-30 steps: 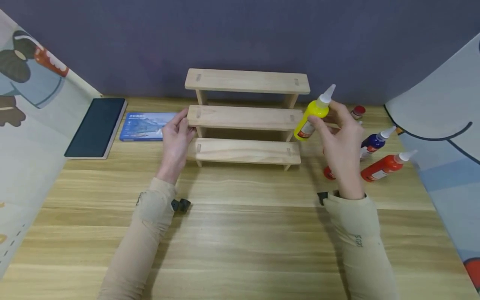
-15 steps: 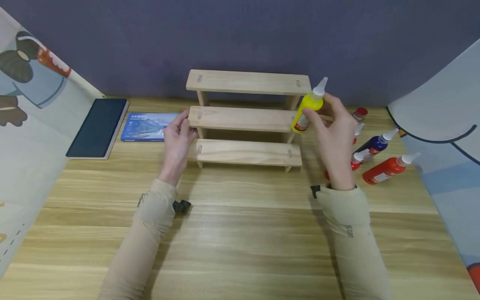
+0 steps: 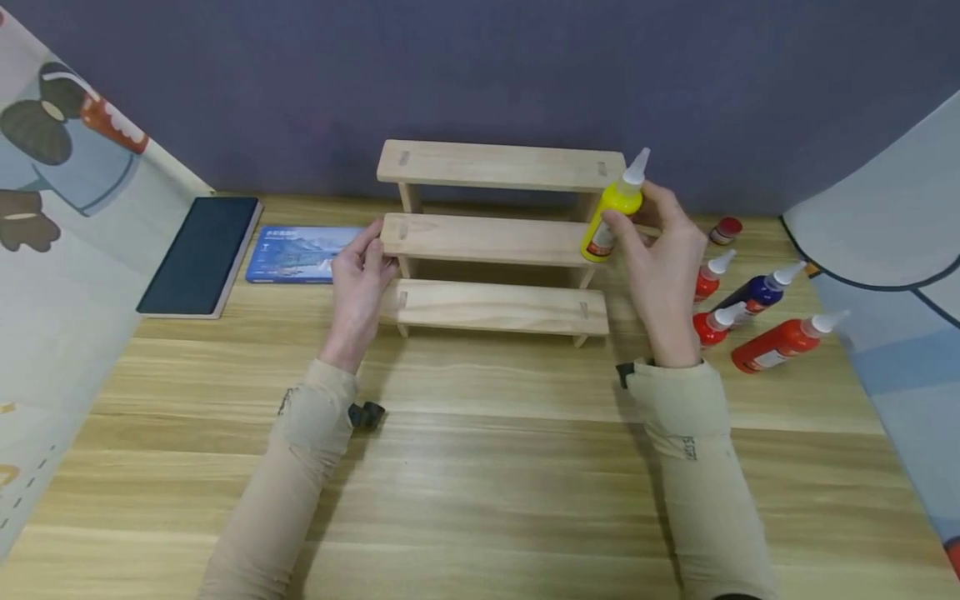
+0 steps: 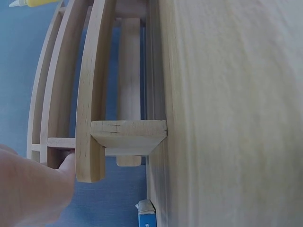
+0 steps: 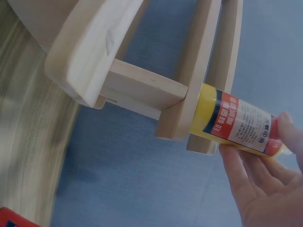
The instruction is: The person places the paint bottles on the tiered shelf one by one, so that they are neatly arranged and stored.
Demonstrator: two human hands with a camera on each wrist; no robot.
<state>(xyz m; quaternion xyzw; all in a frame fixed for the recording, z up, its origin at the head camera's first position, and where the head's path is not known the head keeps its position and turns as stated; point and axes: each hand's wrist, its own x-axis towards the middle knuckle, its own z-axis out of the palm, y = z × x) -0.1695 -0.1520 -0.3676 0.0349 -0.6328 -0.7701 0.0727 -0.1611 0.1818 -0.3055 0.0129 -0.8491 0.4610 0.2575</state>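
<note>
From my remote post I watch both forearms reach forward over the counter (image 3: 480, 492) in their beige sleeves (image 3: 690, 475), the right one slanting inward, its wrist bent a little toward the wooden stand (image 3: 487, 242) and the back of the hand turned up to my head view.

My right hand (image 3: 667, 267) is closed only as far as the yellow bottle (image 3: 600, 237) allows: thumb on the near side, fingers curled round the far side, pinching the upper body below the white nozzle (image 3: 637, 168). I have the bottle at the right end of the middle board (image 3: 480, 239), leaning, nozzle up and to the right. The right wrist view shows its base right at the board's end; I cannot tell whether wood and bottle touch.

My left hand (image 3: 357, 283) grips the left end of that same middle board, thumb toward me and fingers going behind, the gap no wider than the wood. The left wrist view puts the thumb tip beside the upright under the board; the other fingertips are hidden there.

Beyond the left hand, a blue flat box (image 3: 296, 253) lies on the counter, with a dark book (image 3: 200, 257) farther left. On my right, past the wrist, stand a blue bottle (image 3: 756, 293), an orange-red bottle (image 3: 776, 346), two smaller red bottles (image 3: 708, 330) and a red-lidded jar (image 3: 726, 230).
</note>
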